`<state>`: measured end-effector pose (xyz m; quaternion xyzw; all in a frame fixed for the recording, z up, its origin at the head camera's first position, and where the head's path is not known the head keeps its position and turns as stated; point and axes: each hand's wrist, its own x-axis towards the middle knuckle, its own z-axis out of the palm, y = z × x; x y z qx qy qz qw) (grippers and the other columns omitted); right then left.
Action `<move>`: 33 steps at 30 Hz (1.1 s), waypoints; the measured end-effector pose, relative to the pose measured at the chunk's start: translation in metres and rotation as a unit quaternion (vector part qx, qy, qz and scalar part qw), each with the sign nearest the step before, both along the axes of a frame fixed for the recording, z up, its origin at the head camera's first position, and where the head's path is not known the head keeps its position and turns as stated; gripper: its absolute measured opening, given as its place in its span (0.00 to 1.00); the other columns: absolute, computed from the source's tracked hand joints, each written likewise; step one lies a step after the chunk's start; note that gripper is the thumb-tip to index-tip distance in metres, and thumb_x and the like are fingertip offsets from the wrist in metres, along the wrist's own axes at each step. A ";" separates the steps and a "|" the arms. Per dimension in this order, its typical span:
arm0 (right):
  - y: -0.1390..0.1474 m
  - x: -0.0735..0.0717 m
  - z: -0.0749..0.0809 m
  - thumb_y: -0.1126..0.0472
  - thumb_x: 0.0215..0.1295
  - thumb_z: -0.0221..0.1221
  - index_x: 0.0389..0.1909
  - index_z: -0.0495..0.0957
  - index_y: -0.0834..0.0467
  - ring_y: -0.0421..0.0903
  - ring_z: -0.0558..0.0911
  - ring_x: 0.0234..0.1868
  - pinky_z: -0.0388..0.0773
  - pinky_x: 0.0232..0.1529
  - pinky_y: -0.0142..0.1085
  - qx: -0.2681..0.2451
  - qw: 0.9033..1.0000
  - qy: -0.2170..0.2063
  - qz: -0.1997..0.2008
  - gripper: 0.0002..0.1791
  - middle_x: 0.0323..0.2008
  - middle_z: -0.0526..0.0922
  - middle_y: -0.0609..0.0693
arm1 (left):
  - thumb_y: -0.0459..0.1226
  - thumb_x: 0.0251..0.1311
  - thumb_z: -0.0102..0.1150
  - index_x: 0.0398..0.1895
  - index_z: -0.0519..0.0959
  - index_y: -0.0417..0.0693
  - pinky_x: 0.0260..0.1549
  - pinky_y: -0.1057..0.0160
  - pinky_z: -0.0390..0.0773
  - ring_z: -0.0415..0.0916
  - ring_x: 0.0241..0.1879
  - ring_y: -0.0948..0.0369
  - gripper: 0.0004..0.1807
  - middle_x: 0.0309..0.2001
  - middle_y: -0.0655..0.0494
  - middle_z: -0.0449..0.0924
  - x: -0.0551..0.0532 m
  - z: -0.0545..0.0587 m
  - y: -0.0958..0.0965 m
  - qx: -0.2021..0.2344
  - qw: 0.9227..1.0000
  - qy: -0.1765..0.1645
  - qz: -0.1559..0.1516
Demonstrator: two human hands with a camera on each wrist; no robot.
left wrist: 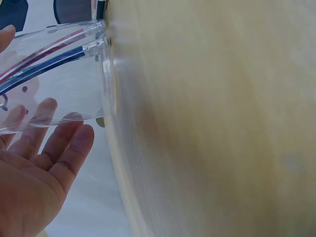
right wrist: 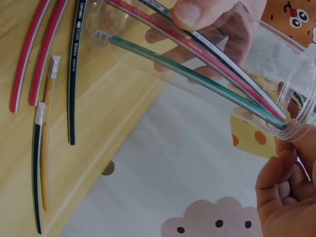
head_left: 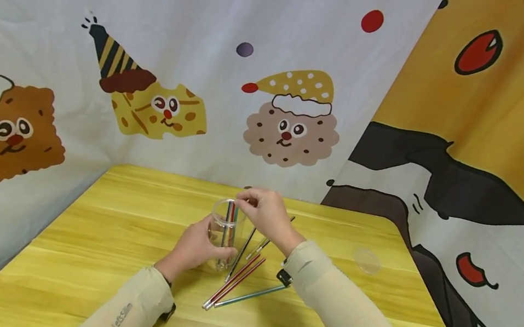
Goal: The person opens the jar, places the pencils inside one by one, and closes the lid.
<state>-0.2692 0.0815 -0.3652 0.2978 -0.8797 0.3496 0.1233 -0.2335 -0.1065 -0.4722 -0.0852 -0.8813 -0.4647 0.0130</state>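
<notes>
My left hand (head_left: 195, 246) grips a clear plastic jar (head_left: 216, 235) standing upright on the table, its thumb across the near side and the other fingers behind. Inside lean several pencils, among them a green pencil (right wrist: 197, 81), a red pencil (right wrist: 197, 47) and a black-and-white pencil (right wrist: 224, 58). My right hand (head_left: 265, 213) is right at the jar's rim, fingers loosely bent, with no pencil showing between them. Beside the jar on the table lie two red pencils (head_left: 238, 282), a teal pencil (head_left: 251, 296) and a black pencil (head_left: 241, 254).
A yellow pencil (right wrist: 48, 98) and a dark green pencil (right wrist: 36, 168) lie side by side past the black one. To the right, a round clear lid (head_left: 367, 261) lies flat on the wooden table (head_left: 96, 252). A printed cloth (head_left: 187, 10) hangs behind the table.
</notes>
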 end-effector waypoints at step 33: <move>0.043 -0.016 -0.003 0.46 0.71 0.56 0.52 0.82 0.45 0.38 0.83 0.41 0.82 0.42 0.37 -0.009 0.992 -0.096 -0.076 0.15 0.45 0.87 0.41 | 0.60 0.36 0.79 0.54 0.72 0.64 0.43 0.57 0.82 0.80 0.45 0.58 0.39 0.46 0.63 0.81 -0.001 0.000 -0.002 0.017 1.000 -0.011 -0.003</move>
